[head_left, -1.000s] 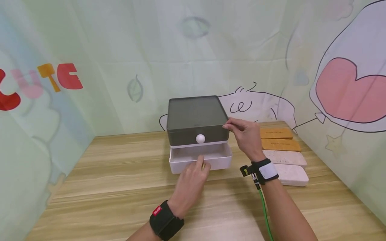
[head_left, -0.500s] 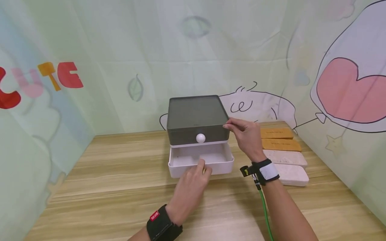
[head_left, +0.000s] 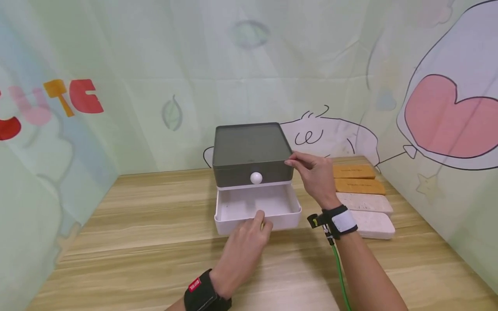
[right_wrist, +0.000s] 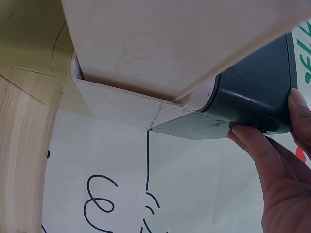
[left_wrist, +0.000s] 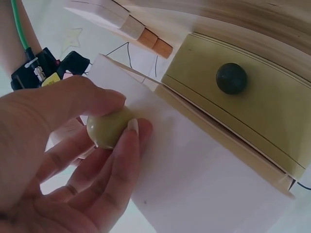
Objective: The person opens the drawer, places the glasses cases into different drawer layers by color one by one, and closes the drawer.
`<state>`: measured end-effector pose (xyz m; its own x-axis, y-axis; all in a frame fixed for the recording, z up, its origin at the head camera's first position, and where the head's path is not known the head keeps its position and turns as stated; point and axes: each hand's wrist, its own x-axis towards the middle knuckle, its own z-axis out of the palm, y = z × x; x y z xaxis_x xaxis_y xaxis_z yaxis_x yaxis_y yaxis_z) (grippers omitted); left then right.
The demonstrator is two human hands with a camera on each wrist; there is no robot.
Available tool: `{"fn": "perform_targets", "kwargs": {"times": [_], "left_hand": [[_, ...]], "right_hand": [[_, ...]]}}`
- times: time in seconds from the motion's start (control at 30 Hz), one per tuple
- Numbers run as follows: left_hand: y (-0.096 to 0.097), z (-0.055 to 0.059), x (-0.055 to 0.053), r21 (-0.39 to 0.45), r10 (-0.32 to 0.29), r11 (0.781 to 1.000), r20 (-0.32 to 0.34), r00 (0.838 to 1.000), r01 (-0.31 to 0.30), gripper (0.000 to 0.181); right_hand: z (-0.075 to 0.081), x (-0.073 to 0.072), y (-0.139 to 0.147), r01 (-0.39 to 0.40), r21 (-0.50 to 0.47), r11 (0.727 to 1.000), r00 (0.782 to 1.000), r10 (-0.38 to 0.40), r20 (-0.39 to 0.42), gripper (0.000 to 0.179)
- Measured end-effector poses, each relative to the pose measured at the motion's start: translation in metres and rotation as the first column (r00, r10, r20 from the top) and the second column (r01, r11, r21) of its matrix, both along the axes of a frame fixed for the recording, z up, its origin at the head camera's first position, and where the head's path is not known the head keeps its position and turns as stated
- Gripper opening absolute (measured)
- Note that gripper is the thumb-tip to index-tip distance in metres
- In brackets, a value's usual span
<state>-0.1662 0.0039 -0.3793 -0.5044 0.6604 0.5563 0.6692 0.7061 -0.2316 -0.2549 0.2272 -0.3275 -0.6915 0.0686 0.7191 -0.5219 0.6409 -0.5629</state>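
Observation:
A small two-drawer desktop box stands towards the back of the table, dark grey above and white below. Its lower white drawer is pulled well out, with a bare inside apart from a tiny dark speck. My left hand pinches that drawer's round knob between thumb and fingertips; in the head view the hand mostly hides the knob. With thumb and fingers, my right hand grips the grey upper part at its front right corner. The upper drawer, with a white knob, is closed.
Right of the box lie two orange-brown oblong cases and two pale ones, side by side. A green cable runs from the right wristband. A printed cloth hangs behind and along both sides of the wooden table.
The lower drawer has slid farther out towards me, and my left hand has come back with it on the knob. My right hand keeps its grip on the box's corner.

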Motion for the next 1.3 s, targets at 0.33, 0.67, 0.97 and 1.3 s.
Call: {"fn": "perform_targets", "kwargs": {"times": [0.33,0.67,0.97,1.3], "left_hand": [[-0.001,0.006,0.008,-0.049,0.001,0.999,0.014,1.0,0.0,0.034],[0.0,0.005,0.015,-0.068,0.001,0.998,-0.014,1.0,-0.002,0.03],[0.003,0.005,0.021,-0.077,0.001,0.997,-0.059,0.998,-0.006,0.024],[0.004,0.006,0.028,-0.093,0.009,0.996,-0.069,0.998,-0.015,0.019]], "right_hand": [[0.0,0.002,0.0,-0.01,-0.03,0.999,0.999,0.011,0.034,0.016],[0.0,0.005,-0.001,-0.004,-0.028,1.0,0.998,0.005,0.061,0.024],[-0.001,0.008,0.0,0.004,0.003,1.0,0.998,-0.004,0.061,0.032],[-0.002,0.01,-0.002,0.012,0.006,1.0,0.998,-0.012,0.058,0.032]]}}
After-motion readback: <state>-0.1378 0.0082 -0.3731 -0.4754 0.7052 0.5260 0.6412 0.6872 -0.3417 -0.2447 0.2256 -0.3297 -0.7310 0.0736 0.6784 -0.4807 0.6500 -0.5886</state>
